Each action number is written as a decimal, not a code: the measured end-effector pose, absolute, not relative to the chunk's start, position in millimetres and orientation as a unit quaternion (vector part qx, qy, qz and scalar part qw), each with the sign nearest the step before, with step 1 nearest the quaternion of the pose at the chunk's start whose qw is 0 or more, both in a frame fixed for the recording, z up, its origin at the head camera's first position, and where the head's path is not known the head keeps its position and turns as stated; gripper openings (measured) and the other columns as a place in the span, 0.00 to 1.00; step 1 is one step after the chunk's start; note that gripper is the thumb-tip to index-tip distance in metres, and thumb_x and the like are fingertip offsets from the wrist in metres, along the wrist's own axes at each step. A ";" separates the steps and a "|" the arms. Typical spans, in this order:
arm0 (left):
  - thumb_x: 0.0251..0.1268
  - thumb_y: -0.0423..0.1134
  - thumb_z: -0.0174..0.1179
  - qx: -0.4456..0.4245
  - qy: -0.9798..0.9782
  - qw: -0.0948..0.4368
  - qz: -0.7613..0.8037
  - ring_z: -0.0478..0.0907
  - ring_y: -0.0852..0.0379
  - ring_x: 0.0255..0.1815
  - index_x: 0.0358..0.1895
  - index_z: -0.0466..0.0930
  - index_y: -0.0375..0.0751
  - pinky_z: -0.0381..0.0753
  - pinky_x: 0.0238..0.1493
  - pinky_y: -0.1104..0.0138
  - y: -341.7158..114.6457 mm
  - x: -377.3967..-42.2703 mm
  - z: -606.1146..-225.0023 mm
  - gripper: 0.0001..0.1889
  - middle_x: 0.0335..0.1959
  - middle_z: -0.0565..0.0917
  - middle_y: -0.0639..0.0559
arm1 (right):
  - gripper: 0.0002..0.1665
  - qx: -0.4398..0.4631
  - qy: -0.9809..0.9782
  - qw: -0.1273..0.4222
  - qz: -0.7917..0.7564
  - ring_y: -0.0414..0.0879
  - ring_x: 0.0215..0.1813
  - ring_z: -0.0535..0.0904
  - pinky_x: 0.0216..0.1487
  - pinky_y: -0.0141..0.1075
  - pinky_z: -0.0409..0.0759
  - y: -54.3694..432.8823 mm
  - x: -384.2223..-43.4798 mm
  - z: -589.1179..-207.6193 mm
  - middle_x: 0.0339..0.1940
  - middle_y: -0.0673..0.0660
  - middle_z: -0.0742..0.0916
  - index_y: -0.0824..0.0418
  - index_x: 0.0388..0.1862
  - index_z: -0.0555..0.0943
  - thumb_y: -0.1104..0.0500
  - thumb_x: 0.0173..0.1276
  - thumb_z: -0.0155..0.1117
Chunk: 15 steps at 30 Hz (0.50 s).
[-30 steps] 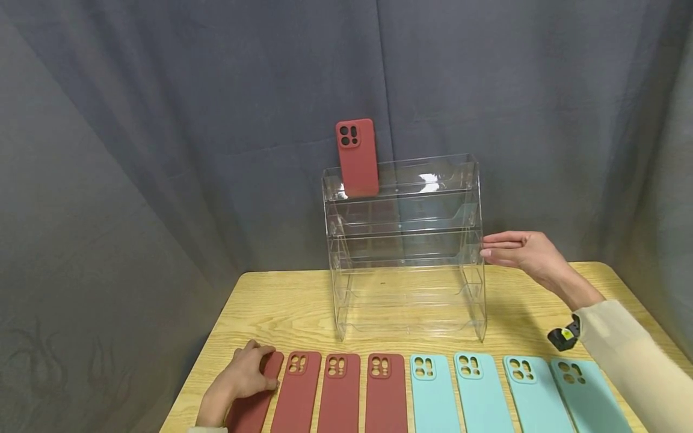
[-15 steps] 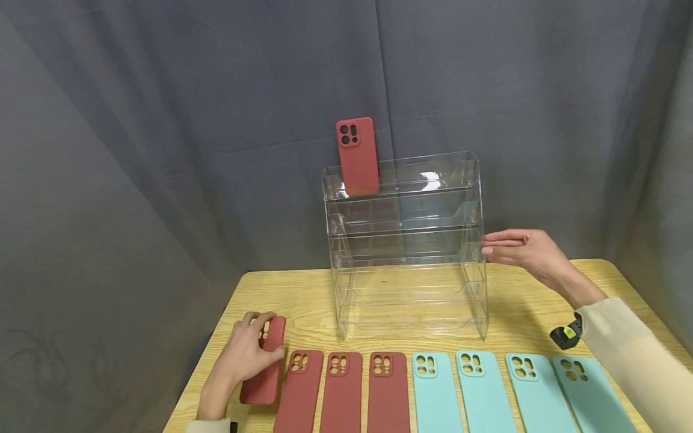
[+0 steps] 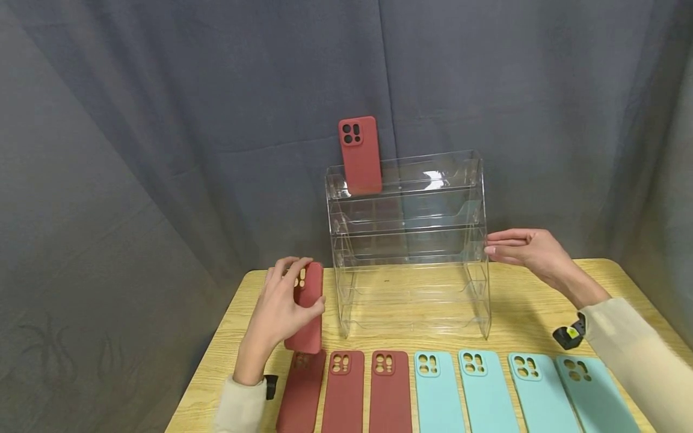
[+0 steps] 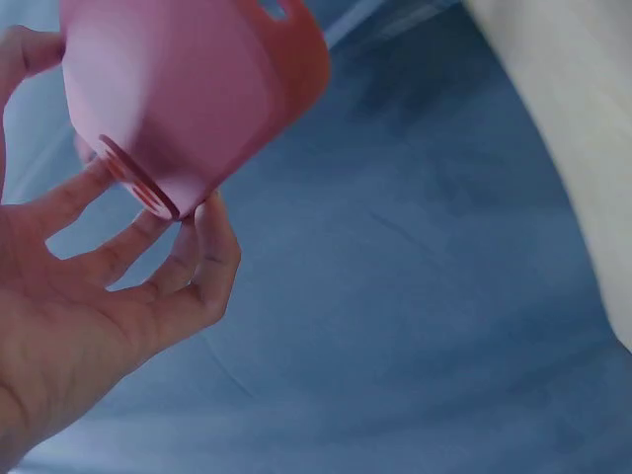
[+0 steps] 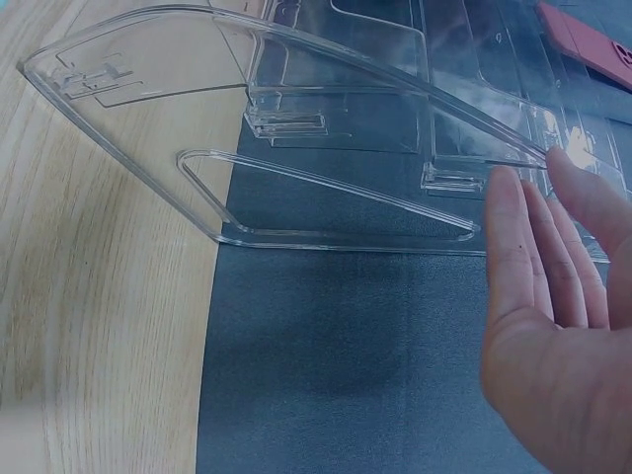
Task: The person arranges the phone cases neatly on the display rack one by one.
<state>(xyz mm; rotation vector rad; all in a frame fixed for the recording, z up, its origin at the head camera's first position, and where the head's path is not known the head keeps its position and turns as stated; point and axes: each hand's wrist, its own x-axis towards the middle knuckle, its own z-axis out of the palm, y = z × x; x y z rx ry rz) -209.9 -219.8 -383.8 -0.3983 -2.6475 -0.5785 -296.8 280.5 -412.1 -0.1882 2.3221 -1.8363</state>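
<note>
My left hand grips a red phone case by its edges, thumb on one side and fingertips on the other. The case is tilted up off the table, left of a clear tiered acrylic rack. In the left wrist view the same case shows its inner and outer sides in part. My right hand touches the rack's right side with nearly straight fingers. The right wrist view has its fingers flat along the side panel, thumb near the front edge. Another red case stands in the top tier, at its left end.
Three red cases lie in a row along the front of the wooden table. Several teal cases continue that row to the right. Grey-blue curtain hangs behind and at both sides.
My left hand has picked up the leftmost red case from the row and carried it up and to the right, toward the rack. The right hand has stayed at the rack's side.
</note>
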 end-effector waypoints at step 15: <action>0.56 0.50 0.73 -0.214 -0.896 0.307 -0.237 0.71 0.39 0.62 0.73 0.72 0.51 0.88 0.40 0.54 -100.1 -239.5 -328.0 0.39 0.70 0.71 0.43 | 0.44 -0.063 0.779 0.092 -0.617 0.31 0.50 0.90 0.54 0.27 0.88 283.1 -297.9 -412.4 0.46 0.32 0.91 0.73 0.76 0.70 0.51 0.71 0.75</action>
